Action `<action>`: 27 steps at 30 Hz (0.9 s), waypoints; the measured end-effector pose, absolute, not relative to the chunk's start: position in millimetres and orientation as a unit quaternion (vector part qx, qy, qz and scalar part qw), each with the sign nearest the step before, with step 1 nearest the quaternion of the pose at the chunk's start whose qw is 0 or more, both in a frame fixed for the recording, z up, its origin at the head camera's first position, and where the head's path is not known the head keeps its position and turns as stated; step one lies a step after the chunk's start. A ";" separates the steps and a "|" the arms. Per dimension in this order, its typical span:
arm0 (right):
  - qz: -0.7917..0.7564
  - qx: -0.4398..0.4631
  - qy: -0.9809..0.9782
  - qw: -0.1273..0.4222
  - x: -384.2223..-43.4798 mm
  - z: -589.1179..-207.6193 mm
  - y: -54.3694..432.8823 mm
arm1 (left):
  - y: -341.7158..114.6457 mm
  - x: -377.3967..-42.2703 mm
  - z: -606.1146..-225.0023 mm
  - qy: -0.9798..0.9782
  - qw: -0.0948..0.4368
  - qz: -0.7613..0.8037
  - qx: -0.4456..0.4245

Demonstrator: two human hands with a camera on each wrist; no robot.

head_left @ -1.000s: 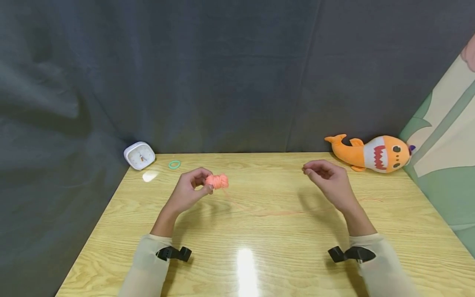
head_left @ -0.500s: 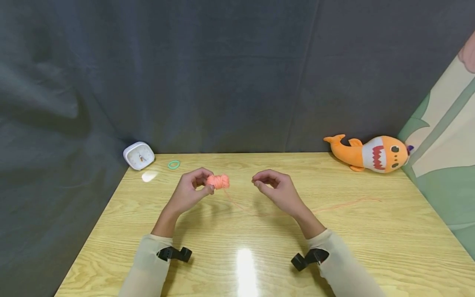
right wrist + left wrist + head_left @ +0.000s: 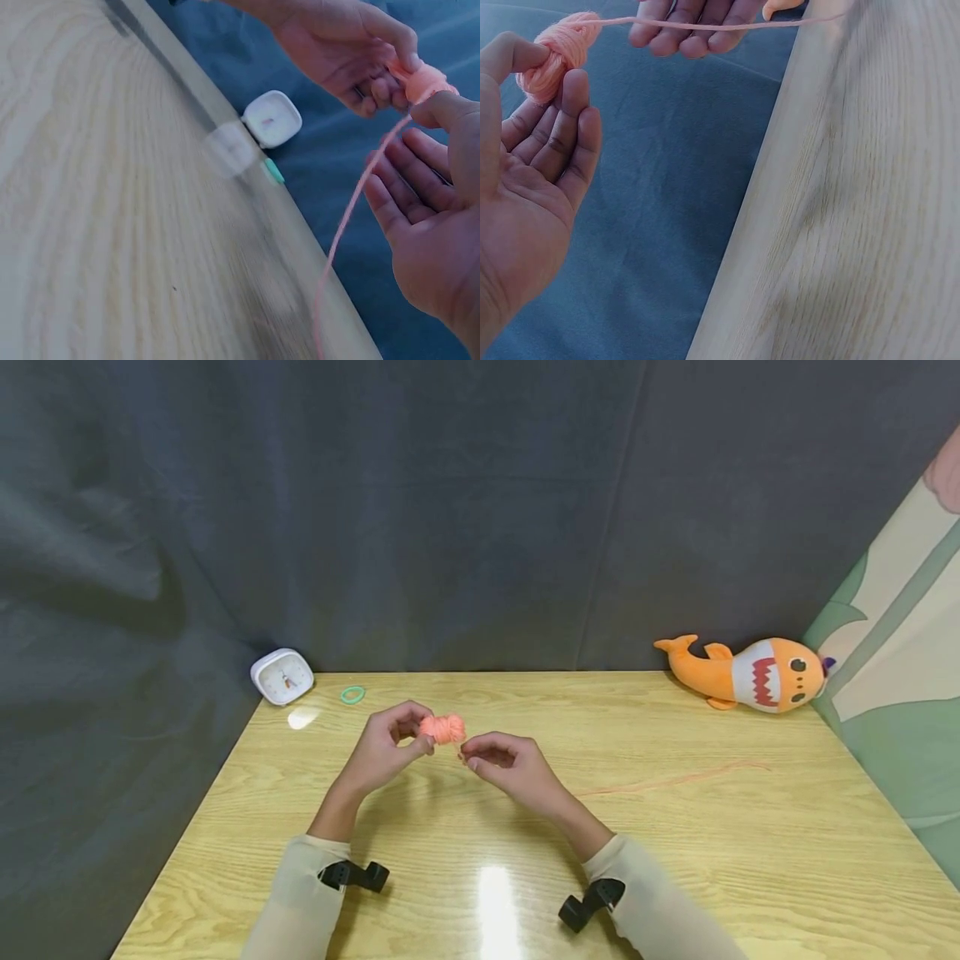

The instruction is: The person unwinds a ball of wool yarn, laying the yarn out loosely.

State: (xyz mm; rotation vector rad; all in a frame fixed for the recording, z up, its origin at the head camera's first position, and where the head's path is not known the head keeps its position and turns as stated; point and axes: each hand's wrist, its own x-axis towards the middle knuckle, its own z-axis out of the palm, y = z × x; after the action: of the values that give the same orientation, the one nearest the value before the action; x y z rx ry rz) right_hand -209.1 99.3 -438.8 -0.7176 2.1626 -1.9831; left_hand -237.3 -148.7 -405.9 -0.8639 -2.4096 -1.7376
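Observation:
My left hand pinches a small bundle of coral-pink yarn between thumb and fingers, above the table. In the left wrist view the yarn bundle shows its wound strands, with the thumb pressing on it. My right hand is just right of the bundle, fingers fairly straight. The loose strand runs from the bundle across the right hand's fingertips. In the right wrist view this strand passes in front of the right palm and hangs downward.
The yarn's tail lies on the wooden table, toward the right. A white clock and a green ring are at the back left. An orange shark plush lies at the back right, before a dark curtain.
My right hand has moved left from the right side of the table to the strand beside the yarn bundle. The left hand keeps its grip, nearly still.

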 end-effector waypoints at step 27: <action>-0.650 -0.155 0.743 -0.038 -205.2 -402.5 151.0 | -146.3 -235.5 -407.1 -0.776 0.017 -0.561 -0.289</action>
State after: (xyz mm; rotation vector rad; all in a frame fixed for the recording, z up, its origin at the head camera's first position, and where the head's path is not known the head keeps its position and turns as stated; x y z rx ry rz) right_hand -205.2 151.0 -402.5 -0.5002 2.3915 -2.0948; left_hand -235.5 -146.3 -407.1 -0.8978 -2.4106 -1.7431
